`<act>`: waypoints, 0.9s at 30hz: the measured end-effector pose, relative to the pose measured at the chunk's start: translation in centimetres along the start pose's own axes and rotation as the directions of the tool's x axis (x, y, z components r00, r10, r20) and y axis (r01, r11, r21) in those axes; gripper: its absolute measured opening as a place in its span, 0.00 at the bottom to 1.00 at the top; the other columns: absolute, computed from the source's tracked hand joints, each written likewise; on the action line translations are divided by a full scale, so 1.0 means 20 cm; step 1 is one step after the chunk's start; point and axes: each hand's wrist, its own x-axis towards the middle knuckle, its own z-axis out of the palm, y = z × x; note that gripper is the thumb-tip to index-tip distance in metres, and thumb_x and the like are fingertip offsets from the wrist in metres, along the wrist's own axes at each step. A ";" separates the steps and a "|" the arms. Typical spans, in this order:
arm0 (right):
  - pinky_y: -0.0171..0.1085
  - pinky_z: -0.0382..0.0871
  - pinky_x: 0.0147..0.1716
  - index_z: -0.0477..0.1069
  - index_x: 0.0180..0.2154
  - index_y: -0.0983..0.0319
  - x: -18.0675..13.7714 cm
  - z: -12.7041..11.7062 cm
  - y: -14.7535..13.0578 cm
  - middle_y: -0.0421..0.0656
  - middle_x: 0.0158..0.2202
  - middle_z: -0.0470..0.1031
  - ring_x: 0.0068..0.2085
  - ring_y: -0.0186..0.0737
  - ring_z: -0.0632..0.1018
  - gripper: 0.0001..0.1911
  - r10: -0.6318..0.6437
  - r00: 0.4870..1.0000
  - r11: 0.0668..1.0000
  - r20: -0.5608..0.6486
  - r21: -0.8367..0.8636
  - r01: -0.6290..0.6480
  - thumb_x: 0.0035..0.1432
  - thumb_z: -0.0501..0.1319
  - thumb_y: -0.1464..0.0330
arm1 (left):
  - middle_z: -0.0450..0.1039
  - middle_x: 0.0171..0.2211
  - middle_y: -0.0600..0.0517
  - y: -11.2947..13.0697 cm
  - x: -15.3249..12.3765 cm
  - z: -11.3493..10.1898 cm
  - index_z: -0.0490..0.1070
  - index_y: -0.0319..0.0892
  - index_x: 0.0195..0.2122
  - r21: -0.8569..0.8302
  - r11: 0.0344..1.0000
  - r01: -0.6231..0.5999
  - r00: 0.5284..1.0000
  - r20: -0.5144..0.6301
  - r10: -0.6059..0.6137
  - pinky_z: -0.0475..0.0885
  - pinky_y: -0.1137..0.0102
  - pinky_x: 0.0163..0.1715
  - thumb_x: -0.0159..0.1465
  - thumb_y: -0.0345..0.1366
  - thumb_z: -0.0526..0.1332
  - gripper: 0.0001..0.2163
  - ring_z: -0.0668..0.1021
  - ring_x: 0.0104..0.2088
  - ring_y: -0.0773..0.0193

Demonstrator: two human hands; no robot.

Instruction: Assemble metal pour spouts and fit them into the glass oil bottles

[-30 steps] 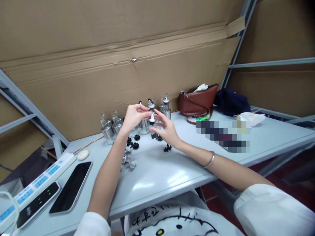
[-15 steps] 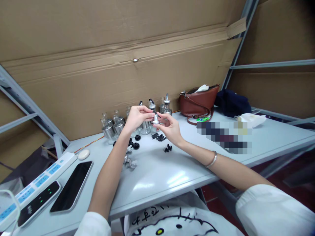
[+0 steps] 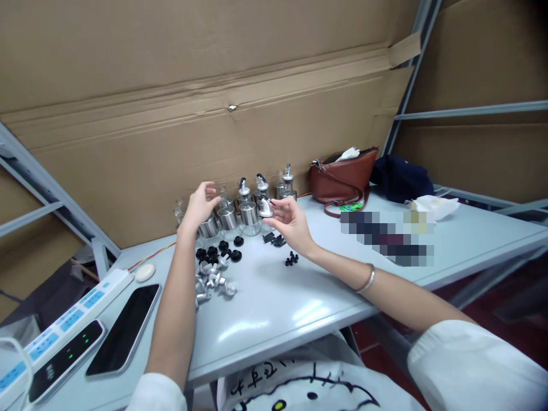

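My right hand (image 3: 293, 221) is raised above the grey table (image 3: 274, 308), its fingers pinched on a small metal pourer cap (image 3: 265, 208). My left hand (image 3: 199, 204) has its fingers apart and holds nothing; it hovers over a glass bottle with a steel collar (image 3: 209, 226) at the left of a row. More bottles (image 3: 249, 215) stand against the cardboard wall, some with pourer caps fitted (image 3: 287, 181). On the table below the hands lie black rings (image 3: 222, 249), a pile of loose metal pourers (image 3: 211, 280) and small black plugs (image 3: 291, 258).
A black phone (image 3: 124, 328) and a white power strip (image 3: 64, 318) lie at the front left, with a white oval object (image 3: 144, 272) beyond. A brown bag (image 3: 345, 177), dark cloth (image 3: 402, 177) and crumpled tissue (image 3: 433, 205) sit at the back right. A cardboard wall (image 3: 214, 114) closes the back.
My left hand has let go of the pourer cap and moved left over the bottles. My right hand keeps the cap and has turned palm up.
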 end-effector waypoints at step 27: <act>0.39 0.75 0.40 0.61 0.41 0.55 -0.04 0.01 -0.03 0.42 0.40 0.72 0.40 0.38 0.77 0.21 -0.176 0.984 0.982 -0.039 -0.075 0.173 0.50 0.67 0.58 | 0.74 0.31 0.52 0.54 -0.30 -0.16 0.57 0.45 0.33 -0.168 0.958 -0.234 0.758 0.586 0.288 0.69 0.70 0.32 0.50 0.33 0.67 0.17 0.77 0.33 0.61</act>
